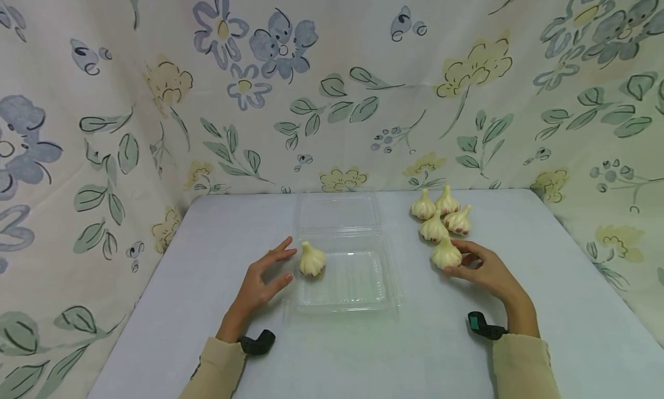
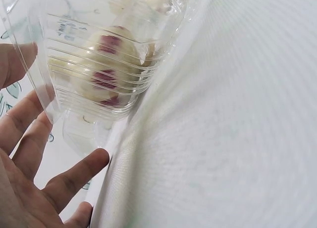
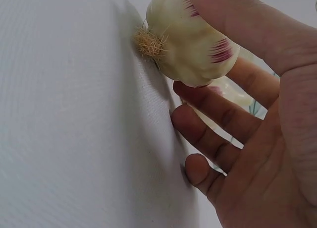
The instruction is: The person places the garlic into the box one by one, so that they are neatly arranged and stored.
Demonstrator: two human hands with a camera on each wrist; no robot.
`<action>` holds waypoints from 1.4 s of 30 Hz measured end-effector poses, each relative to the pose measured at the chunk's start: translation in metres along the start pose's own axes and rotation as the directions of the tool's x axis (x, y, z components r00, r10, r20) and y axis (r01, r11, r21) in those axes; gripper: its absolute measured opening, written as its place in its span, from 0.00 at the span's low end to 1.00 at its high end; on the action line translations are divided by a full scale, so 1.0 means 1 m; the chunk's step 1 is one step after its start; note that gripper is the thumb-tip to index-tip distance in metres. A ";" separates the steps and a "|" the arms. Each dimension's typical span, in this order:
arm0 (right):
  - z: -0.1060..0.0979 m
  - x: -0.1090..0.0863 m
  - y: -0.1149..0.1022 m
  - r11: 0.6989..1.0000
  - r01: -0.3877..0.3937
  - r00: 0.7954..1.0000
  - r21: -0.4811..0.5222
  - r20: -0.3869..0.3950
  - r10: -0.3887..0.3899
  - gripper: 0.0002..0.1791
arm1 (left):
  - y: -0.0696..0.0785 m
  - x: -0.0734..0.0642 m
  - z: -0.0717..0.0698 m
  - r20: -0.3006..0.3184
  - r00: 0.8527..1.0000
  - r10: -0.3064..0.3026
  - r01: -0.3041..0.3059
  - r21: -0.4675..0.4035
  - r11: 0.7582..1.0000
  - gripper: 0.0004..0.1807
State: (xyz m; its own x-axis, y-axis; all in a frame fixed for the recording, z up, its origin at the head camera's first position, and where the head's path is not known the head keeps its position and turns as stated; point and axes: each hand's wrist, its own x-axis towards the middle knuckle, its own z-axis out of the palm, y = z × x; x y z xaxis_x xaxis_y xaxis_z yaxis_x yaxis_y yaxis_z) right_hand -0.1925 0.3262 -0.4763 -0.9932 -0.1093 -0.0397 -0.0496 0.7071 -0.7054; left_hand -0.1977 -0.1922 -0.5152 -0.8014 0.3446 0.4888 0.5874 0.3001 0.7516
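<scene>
My right hand [image 1: 482,266] grips a garlic bulb [image 1: 446,255] between thumb and fingers, at the front of a small group of bulbs. In the right wrist view this garlic bulb [image 3: 188,44] shows purple streaks, and its brown root tuft faces the table. A clear plastic clamshell box [image 1: 342,311] lies with its lid laid back. One garlic bulb [image 1: 312,260] sits at the left end inside it. My left hand [image 1: 261,278] is beside the box's left edge, fingers spread. Through the ribbed box wall, the left wrist view shows that bulb [image 2: 109,69].
Several more garlic bulbs [image 1: 433,229] are clustered at the back right of the white table [image 1: 425,353]. The transparent lid [image 1: 337,213] reaches toward the table's back edge. Floral cloth [image 1: 332,99] hangs behind and at both sides.
</scene>
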 end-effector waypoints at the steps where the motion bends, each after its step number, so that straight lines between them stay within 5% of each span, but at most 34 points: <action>1: 0.000 0.000 0.000 1.000 -0.002 1.000 -0.003 0.001 0.002 0.42 | 0.001 0.000 0.000 0.001 1.000 -0.008 0.008 -0.002 1.000 0.28; 42: 0.000 -0.001 -0.001 0.999 0.032 0.999 0.039 -0.013 -0.031 0.34 | 0.002 -0.001 -0.001 0.005 1.000 -0.026 0.026 0.007 1.000 0.27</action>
State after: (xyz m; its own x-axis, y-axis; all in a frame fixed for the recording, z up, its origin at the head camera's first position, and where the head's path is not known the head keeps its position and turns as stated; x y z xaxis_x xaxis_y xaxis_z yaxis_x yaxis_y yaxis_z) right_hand -0.1912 0.3256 -0.4757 -0.9924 -0.1225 -0.0085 -0.0771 0.6754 -0.7334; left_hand -0.1955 -0.1925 -0.5135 -0.8158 0.3415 0.4667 0.5673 0.3155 0.7607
